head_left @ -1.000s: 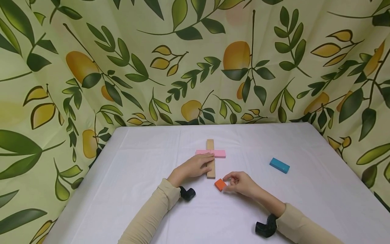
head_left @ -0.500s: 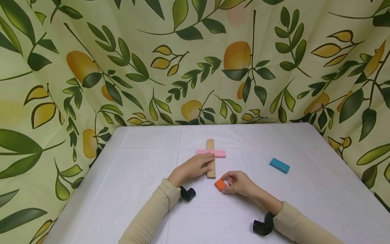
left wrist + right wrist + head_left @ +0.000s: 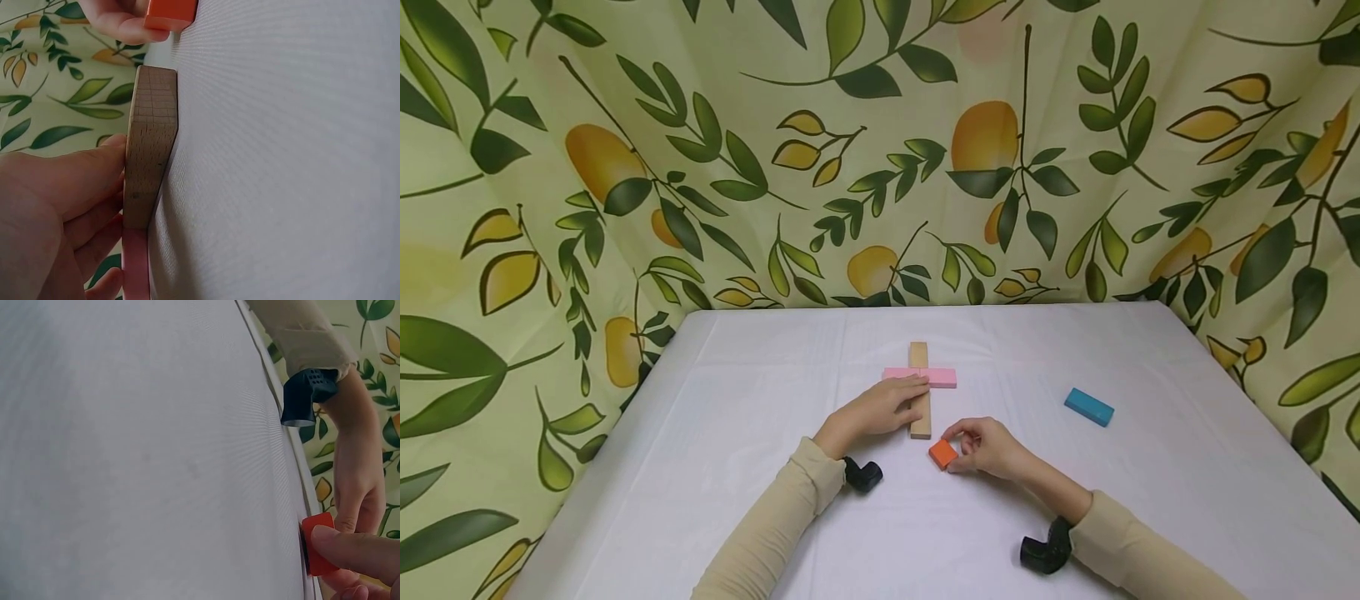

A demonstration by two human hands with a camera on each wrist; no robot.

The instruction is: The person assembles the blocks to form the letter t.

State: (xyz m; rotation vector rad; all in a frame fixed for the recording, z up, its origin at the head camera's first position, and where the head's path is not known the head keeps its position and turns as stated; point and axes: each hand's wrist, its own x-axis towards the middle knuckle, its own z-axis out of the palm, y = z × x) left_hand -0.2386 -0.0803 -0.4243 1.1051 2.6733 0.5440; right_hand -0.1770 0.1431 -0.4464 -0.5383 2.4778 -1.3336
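Observation:
Flat wooden blocks form a cross on the white-covered table: a plain near block [image 3: 920,423], a plain far block [image 3: 918,354] and two pink blocks [image 3: 942,378] as its arms. My left hand [image 3: 880,406] lies over the left pink arm and the near plain block, fingers extended and touching them; it covers part of both. In the left wrist view its thumb is at the top edge of the plain block [image 3: 150,162]. Just in front of the cross, my right hand [image 3: 992,448] pinches an orange block [image 3: 943,454] between thumb and index finger, angled to the cross.
A blue block [image 3: 1088,407] lies apart on the right side of the table [image 3: 722,417]. Each wrist wears a black camera mount [image 3: 1047,546]. Behind the table's far edge hangs a leaf-patterned curtain [image 3: 737,167].
My right hand and wrist have shifted slightly left and away from me around the orange block, which has barely moved. My left hand and the cross stay still.

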